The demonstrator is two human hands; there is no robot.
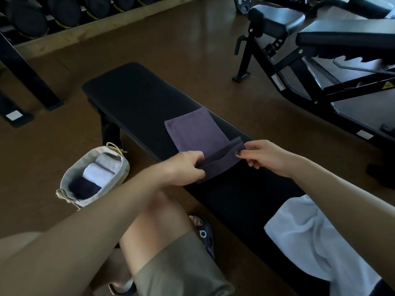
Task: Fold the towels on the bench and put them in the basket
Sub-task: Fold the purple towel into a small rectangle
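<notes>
Both gripping purple towel (pixel 192 133) on bench (pixel 132 97): left hand (pixel 188 167) pinching near-left fold edge, right hand (pixel 265 154) pinching right end; basket (pixel 119 178) on floor beside bench, rolled towels inside.

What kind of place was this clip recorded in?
Most likely a gym: a flat padded bench, an adjustable weight bench on the right, and a rack of dumbbells along the far wall.
</notes>
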